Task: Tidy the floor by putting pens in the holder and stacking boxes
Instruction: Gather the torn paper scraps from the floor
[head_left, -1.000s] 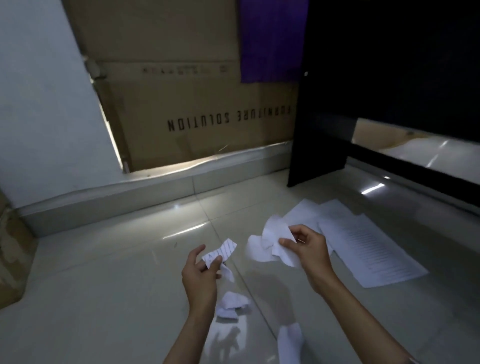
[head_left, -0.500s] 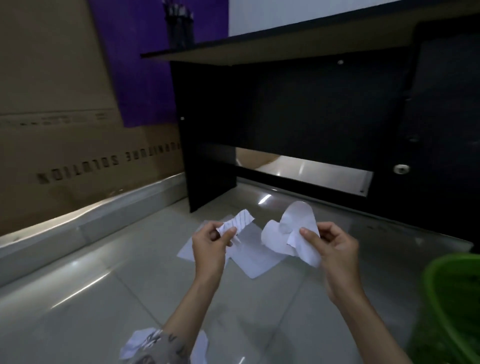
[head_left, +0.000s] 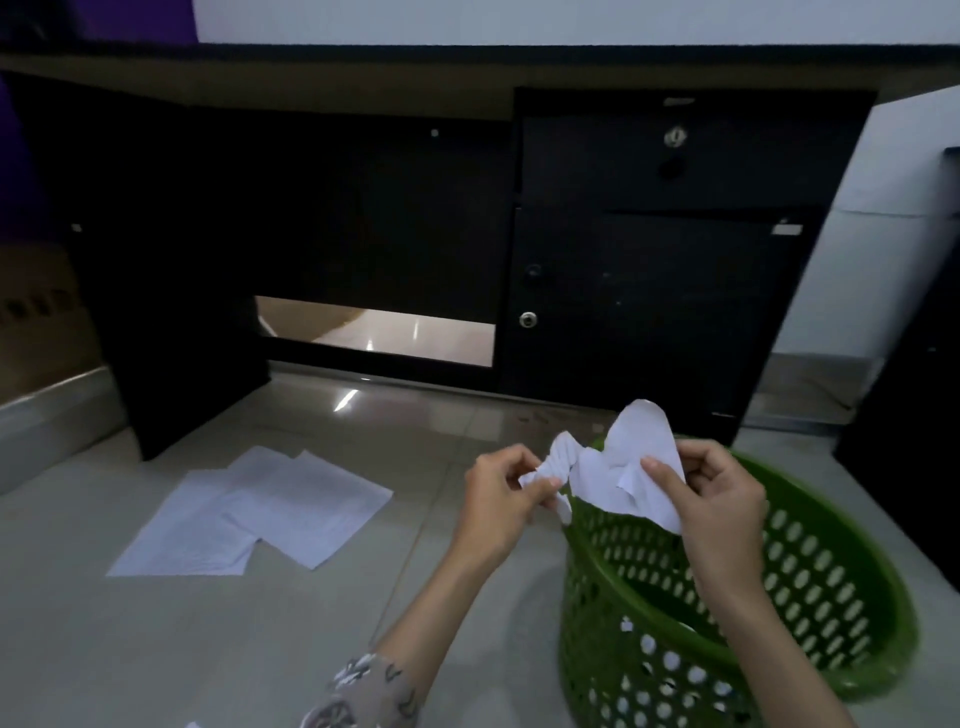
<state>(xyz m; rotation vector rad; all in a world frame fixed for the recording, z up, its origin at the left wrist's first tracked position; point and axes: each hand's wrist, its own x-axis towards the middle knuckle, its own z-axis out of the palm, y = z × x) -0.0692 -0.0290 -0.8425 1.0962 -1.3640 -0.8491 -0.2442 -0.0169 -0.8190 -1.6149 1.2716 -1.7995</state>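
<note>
Printed sheets (head_left: 249, 512) on the floor (head_left: 156, 634) carry text too faint to read. My left hand (head_left: 496, 501) pinches a crumpled scrap (head_left: 553, 465). My right hand (head_left: 719, 501) grips torn paper (head_left: 626, 467) over the green basket (head_left: 810, 582).

Two bare hands, left (head_left: 497, 498) pinching a small crumpled white paper scrap (head_left: 551, 463) and right (head_left: 719, 498) gripping a larger crumpled white sheet (head_left: 631, 465), above the green perforated plastic basket (head_left: 826, 571) at lower right; flat white printed sheets (head_left: 260, 512) lie on the tiled floor (head_left: 156, 634) at left, before the black desk (head_left: 649, 249).
</note>
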